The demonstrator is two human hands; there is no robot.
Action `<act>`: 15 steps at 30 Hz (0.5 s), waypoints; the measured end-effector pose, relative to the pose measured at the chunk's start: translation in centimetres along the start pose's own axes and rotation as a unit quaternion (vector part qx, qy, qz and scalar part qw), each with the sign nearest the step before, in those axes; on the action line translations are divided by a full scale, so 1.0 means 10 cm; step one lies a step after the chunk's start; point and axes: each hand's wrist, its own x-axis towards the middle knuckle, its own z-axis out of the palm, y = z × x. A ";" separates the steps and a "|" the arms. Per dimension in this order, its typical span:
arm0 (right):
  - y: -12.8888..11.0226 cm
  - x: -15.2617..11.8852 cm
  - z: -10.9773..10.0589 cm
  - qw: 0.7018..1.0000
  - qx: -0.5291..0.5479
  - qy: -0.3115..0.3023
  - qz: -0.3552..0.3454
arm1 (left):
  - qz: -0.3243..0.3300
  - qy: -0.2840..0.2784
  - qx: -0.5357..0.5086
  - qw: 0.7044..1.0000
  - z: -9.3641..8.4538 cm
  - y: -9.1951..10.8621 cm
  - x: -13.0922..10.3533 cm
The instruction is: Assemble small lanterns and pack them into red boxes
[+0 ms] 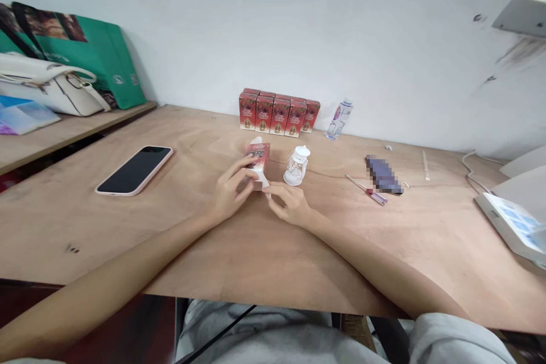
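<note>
A small red printed carton (pixel 261 152) lies on the table in front of me, with white flaps out at its far and near ends. My left hand (pixel 232 189) is closed around its left side, fingers over the top. At the near end, my right hand (pixel 290 203) pinches a white flap between thumb and fingers. Just right of the carton stands a small white lantern (pixel 295 166) with a clear middle, upright and touched by neither hand.
Several similar red cartons (pixel 279 116) stand by the wall beside a clear bottle (pixel 339 119). A phone (pixel 135 170) lies at left. On the right are a screwdriver (pixel 375 197), a blurred dark object (pixel 384 174) and a white box (pixel 512 230). Bags (pixel 63 88) occupy the left shelf.
</note>
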 end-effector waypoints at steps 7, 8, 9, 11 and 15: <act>-0.04 0.05 -0.03 0.996 0.003 -0.090 -0.008 | 0.050 -0.027 0.004 0.998 0.01 -0.05 -0.01; -0.04 0.05 -0.02 0.995 -0.010 -0.099 -0.010 | 0.055 -0.035 0.002 0.998 0.02 -0.06 -0.01; -0.03 0.05 -0.02 0.994 -0.023 -0.105 -0.010 | 0.057 -0.042 -0.001 0.998 0.04 -0.07 -0.02; -0.02 0.04 0.00 0.993 -0.046 -0.112 -0.002 | 0.050 -0.051 -0.005 0.997 0.07 -0.10 -0.02; 0.00 0.03 0.02 0.987 -0.088 -0.128 0.036 | 0.036 -0.061 0.000 0.997 0.05 -0.14 0.01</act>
